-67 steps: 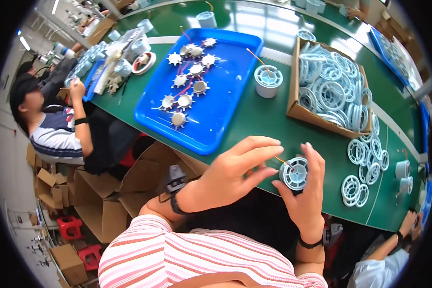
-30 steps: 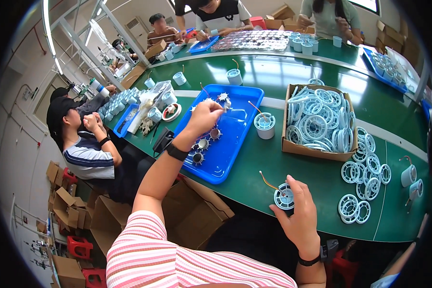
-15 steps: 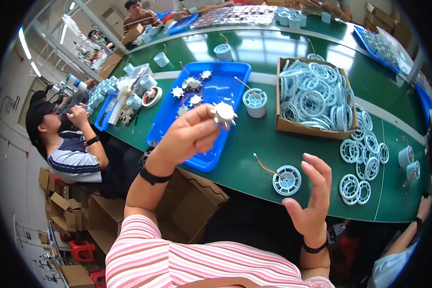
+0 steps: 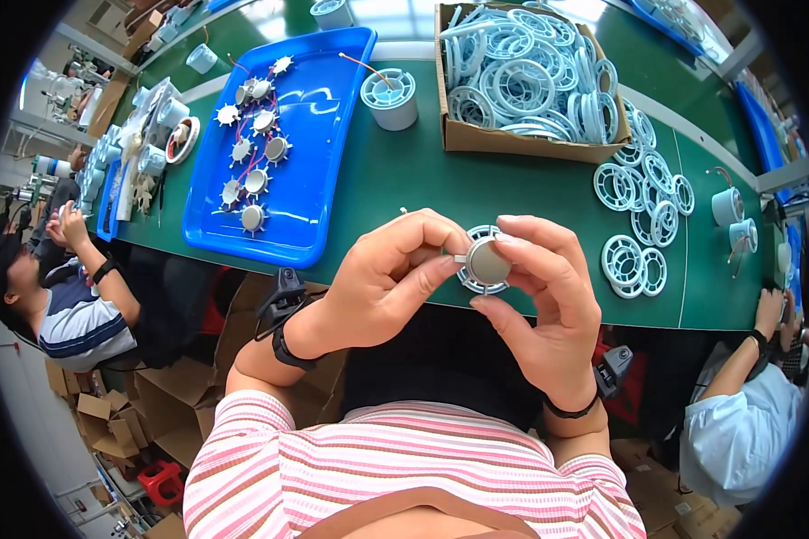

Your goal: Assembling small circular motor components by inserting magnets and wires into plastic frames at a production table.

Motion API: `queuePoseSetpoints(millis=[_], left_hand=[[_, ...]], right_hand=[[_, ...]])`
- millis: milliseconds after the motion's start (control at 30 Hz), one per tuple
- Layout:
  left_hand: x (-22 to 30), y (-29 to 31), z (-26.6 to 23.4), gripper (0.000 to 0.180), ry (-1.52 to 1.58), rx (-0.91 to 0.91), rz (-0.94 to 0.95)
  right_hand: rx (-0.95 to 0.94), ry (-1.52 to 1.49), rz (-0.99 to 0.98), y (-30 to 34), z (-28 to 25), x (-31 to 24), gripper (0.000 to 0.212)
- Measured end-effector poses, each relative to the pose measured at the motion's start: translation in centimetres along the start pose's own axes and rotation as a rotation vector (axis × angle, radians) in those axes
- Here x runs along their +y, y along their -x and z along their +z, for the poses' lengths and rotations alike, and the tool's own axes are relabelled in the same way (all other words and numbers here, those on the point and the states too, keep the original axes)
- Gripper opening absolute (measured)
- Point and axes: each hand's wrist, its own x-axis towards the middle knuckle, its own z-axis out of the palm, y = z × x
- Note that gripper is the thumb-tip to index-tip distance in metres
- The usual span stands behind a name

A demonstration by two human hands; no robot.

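Note:
A small round motor (image 4: 489, 261) with a flat metal face and white prongs is held up in front of me by both hands. My left hand (image 4: 403, 277) pinches one of its prongs between thumb and fingers. On the other side, my right hand (image 4: 548, 292) has its fingertips on the motor's edge, thumb lower down. Right behind it, mostly hidden, is a light-blue round housing (image 4: 464, 286) with a spoked rim. Several similar motors with red wires lie in the blue tray (image 4: 319, 171) to the left.
A cardboard box (image 4: 530, 146) full of light-blue rings stands at the back. Loose rings (image 4: 622, 260) lie to its right. A light-blue cup housing (image 4: 392, 108) with a wire stands beside the tray. Co-workers sit at both sides, one with a striped sleeve (image 4: 90, 332) at left.
My left hand has brought the motor from over the tray to the right and nearer me, turning its metal face up. My right hand, open before, has closed on the motor's edge.

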Motion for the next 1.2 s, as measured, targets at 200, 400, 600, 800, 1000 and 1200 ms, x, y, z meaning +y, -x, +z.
queuePoseSetpoints(millis=[200, 400, 600, 800, 1000, 1200], left_hand=[[0.5, -0.1, -0.5, 0.013, -0.047, -0.073, -0.117], [1.2, -1.8, -0.8, 0.009, -0.51, -0.044, 0.089], [-0.8, -0.4, -0.3, 0.007, -0.198, 0.104, -0.032], [-1.9, 0.2, 0.1, 0.006, -0.07, 0.119, -0.115], [-2.4, 0.6, 0.9, 0.006, -0.019, 0.115, -0.15], [-2.4, 0.5, 0.9, 0.006, 0.064, 0.131, -0.181]], right_hand=[[0.046, -0.107, 0.131, 0.6, -0.7, -0.3, 0.044], [0.086, 0.366, 0.01, 0.3, -1.5, -0.5, 0.041], [0.082, 0.486, 0.028, 0.3, -0.2, -1.5, 0.041], [0.068, 0.505, 0.025, -0.2, 0.2, -1.1, 0.041], [-0.012, 0.56, 0.039, -0.4, -0.4, -1.2, 0.042], [-0.144, 0.784, 0.004, -1.1, -1.3, -2.5, 0.043]])
